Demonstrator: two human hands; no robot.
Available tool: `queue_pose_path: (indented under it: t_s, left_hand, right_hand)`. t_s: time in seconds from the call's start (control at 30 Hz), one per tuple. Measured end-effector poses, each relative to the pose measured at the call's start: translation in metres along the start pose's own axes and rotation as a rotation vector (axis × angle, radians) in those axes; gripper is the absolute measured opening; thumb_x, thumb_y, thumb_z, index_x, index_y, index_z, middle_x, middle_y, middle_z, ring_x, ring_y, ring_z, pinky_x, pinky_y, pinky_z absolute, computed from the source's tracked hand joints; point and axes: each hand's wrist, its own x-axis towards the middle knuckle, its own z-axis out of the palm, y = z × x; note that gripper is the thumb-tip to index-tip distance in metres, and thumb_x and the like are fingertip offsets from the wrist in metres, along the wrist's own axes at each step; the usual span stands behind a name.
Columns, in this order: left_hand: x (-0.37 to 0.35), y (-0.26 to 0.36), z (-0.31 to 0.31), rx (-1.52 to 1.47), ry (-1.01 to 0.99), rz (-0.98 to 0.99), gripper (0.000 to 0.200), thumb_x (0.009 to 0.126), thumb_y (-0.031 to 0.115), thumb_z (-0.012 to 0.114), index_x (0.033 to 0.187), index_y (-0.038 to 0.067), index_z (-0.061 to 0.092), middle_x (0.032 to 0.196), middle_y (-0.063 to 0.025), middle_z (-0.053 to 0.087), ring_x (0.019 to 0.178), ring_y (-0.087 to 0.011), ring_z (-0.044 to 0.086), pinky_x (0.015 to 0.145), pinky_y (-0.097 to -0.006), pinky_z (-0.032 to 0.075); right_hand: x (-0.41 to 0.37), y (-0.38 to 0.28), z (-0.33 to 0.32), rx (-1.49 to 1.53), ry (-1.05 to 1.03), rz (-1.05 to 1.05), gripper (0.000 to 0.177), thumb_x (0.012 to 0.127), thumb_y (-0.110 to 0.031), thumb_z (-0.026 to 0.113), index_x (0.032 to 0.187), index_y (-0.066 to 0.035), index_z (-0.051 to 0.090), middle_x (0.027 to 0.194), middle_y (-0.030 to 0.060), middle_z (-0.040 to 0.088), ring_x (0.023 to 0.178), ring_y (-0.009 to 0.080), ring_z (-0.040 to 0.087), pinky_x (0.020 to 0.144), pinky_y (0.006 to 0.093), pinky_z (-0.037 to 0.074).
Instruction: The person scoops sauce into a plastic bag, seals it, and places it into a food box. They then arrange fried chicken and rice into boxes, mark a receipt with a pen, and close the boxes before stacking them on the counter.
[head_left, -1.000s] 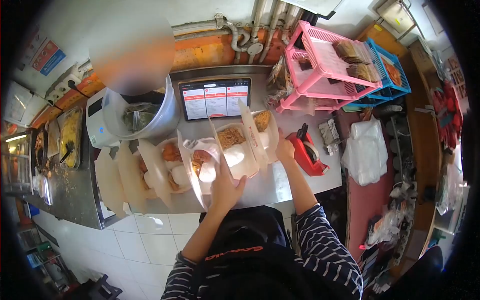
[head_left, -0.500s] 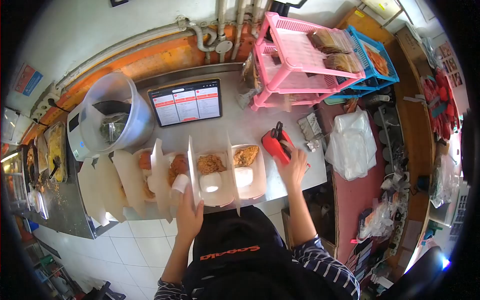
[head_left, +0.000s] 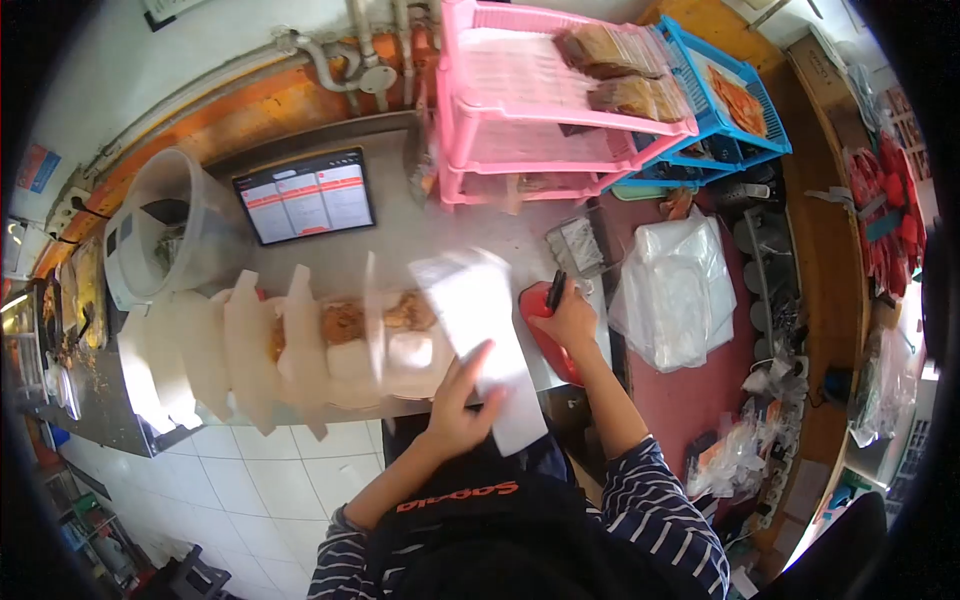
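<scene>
My left hand [head_left: 462, 405] holds a long white paper-like sheet [head_left: 480, 315], its thumb and fingers on the lower part. The sheet is blurred and covers the right side of the nearest food box. My right hand [head_left: 572, 325] is closed at the top of a red holder [head_left: 545, 340], with a black item [head_left: 557, 290] rising beside its fingers; I cannot tell what this item is. Left of my hands, food boxes with raised lids stand in a row. In the rightmost ones lie fried pieces [head_left: 345, 322] and white rounded portions [head_left: 410, 350].
A tablet [head_left: 305, 198] leans at the back of the metal counter, near a clear tub [head_left: 205, 225]. Pink shelves [head_left: 470, 120] and a blue rack [head_left: 770, 140] hold packets. A grey tray [head_left: 577, 245] and a stack of plastic bags [head_left: 670, 295] are at the right.
The view has shifted right. My left hand has left the boxes and now holds the white sheet in front of me. My right hand remains at the red holder, which is turned more upright.
</scene>
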Motion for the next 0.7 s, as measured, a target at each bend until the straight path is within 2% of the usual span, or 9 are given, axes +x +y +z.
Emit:
queue_pose_path:
  t_s: [0.07,0.13,0.17,0.27,0.37,0.47,0.5,0.6,0.7]
  left_hand:
    - [-0.011,-0.072,0.062,-0.320,-0.038,-0.403,0.060,0.078,0.003,0.057,0.133,0.004,0.035,0.119,-0.0187,0.046,0.106,-0.0325,0.051,0.078,-0.0362,0.048]
    - [-0.036,-0.143,0.095,0.038,-0.153,-0.323,0.061,0.077,0.003,0.057,0.133,0.005,0.034,0.119,-0.0199,0.045,0.105,-0.0360,0.050,0.079,-0.0377,0.048]
    - [-0.041,-0.150,0.100,0.080,-0.162,-0.338,0.061,0.076,0.006,0.059,0.133,0.005,0.035,0.121,-0.0213,0.044,0.105,-0.0366,0.049,0.082,-0.0383,0.046]
    - [-0.056,-0.156,0.115,0.309,-0.196,-0.342,0.063,0.074,0.013,0.064,0.132,0.005,0.038,0.125,-0.0241,0.039,0.105,-0.0383,0.047,0.086,-0.0397,0.043]
    - [-0.054,-0.144,0.122,0.590,-0.212,-0.316,0.063,0.074,0.024,0.064,0.131,0.013,0.040,0.132,-0.0235,0.034,0.113,-0.0379,0.041,0.089,-0.0449,0.041]
    - [-0.059,-0.146,0.122,0.787,-0.147,-0.159,0.062,0.074,0.031,0.064,0.130,0.014,0.043,0.136,-0.0242,0.030,0.114,-0.0381,0.039,0.095,-0.0514,0.031]
    - [-0.064,-0.151,0.122,0.745,-0.140,-0.177,0.063,0.074,0.037,0.063,0.130,0.015,0.044,0.140,-0.0202,0.028,0.122,-0.0367,0.034,0.100,-0.0564,0.020]
    - [-0.064,-0.154,0.112,0.795,-0.328,-0.199,0.063,0.075,0.040,0.061,0.130,0.016,0.044,0.143,-0.0131,0.028,0.129,-0.0340,0.028,0.102,-0.0567,0.018]
    - [-0.067,-0.156,0.103,0.742,-0.404,-0.209,0.064,0.074,0.042,0.061,0.128,0.013,0.044,0.143,-0.0057,0.029,0.133,-0.0278,0.025,0.104,-0.0574,0.015]
  right_hand:
    - [0.002,0.043,-0.004,0.172,-0.017,-0.108,0.058,0.066,-0.042,0.071,0.104,-0.005,0.049,0.096,0.0179,0.060,0.081,0.0336,0.062,0.068,0.0407,0.050]
    - [0.011,0.080,0.002,0.537,-0.105,-0.123,0.047,0.070,-0.041,0.069,0.096,-0.005,0.056,0.097,0.0169,0.060,0.081,0.0330,0.063,0.066,0.0409,0.049]
    - [0.010,0.081,-0.016,0.475,-0.087,-0.019,0.029,0.072,-0.028,0.068,0.086,-0.004,0.060,0.103,0.0172,0.059,0.084,0.0322,0.062,0.067,0.0396,0.048]
    - [0.025,0.121,0.006,0.351,0.066,-0.106,0.032,0.071,-0.016,0.067,0.101,-0.007,0.059,0.105,0.0177,0.056,0.078,0.0304,0.062,0.067,0.0359,0.047]
    - [0.037,0.120,0.019,0.236,0.197,-0.360,0.029,0.071,-0.011,0.066,0.099,-0.007,0.058,0.098,0.0155,0.055,0.075,0.0322,0.060,0.068,0.0393,0.047]
    - [0.045,0.122,0.038,0.218,0.212,-0.478,0.025,0.072,-0.014,0.065,0.095,-0.006,0.059,0.097,0.0156,0.056,0.078,0.0339,0.059,0.071,0.0410,0.047]
    - [0.046,0.123,0.043,0.226,0.192,-0.491,0.024,0.073,-0.015,0.065,0.094,-0.006,0.060,0.097,0.0156,0.057,0.079,0.0345,0.059,0.072,0.0414,0.047]
    - [0.017,0.138,0.022,0.014,-0.140,-0.200,0.039,0.071,-0.025,0.067,0.105,-0.008,0.059,0.107,0.0173,0.057,0.084,0.0354,0.060,0.072,0.0433,0.050]
    - [-0.031,0.168,0.004,-0.363,-0.631,-0.118,0.046,0.069,-0.039,0.068,0.098,-0.004,0.063,0.095,0.0199,0.062,0.084,0.0352,0.061,0.072,0.0422,0.051]
